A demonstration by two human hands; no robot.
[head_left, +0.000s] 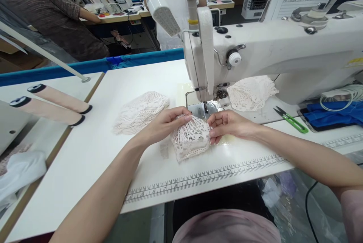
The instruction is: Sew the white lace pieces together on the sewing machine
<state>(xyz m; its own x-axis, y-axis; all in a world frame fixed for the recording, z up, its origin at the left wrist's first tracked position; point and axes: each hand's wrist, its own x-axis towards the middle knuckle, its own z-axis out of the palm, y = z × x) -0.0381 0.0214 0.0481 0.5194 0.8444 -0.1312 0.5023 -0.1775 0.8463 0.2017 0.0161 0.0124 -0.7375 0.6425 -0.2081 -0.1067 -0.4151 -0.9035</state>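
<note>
Between my two hands is a piece of white lace (pixel 191 139), just in front of the needle of a white sewing machine (pixel 205 61). My left hand (pixel 167 122) is closed on the lace's upper left edge, thumb on top. At its right edge, my right hand (pixel 225 126) pinches the lace between thumb and fingers. A stack of lace pieces (pixel 141 112) lies on the table left of the needle. More lace pieces (pixel 252 92) rest under the machine arm at the right.
Green-handled thread snips (pixel 292 120) lie right of my right hand, near a blue cloth (pixel 334 113). A printed ruler (pixel 198 178) runs along the table's front edge. Two thread cones (pixel 51 110) lie at the left. Beyond the blue edge are two other people.
</note>
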